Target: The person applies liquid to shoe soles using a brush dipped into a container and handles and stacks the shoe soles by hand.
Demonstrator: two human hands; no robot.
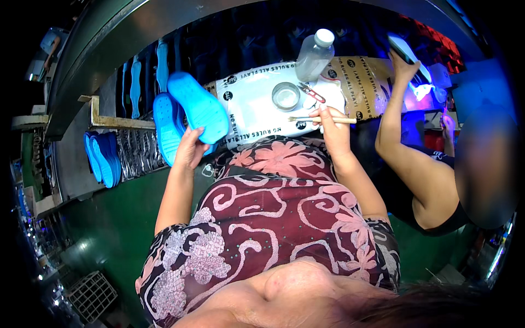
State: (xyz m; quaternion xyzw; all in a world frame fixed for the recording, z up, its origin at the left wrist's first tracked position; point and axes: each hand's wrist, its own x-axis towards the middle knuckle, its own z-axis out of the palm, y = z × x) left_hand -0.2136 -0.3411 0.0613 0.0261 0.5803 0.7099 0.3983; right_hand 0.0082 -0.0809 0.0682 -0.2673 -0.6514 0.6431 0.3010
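My left hand is closed on the heel end of a bright blue shoe sole, with the thumb on its face. A second blue sole lies just behind and left of it; whether my fingers touch that one too, I cannot tell. Between the fingers of my right hand is a thin paintbrush with a wooden handle, its bristles toward the left. Beyond the bristles stands a round clear dish. Beside the dish lies a small red-handled cutting tool.
A clear bottle with a white cap stands behind the dish on a printed white sheet. More blue soles sit at far left, near a metal bracket. At right, a co-worker's arm holds a shoe part near a blue-violet light.
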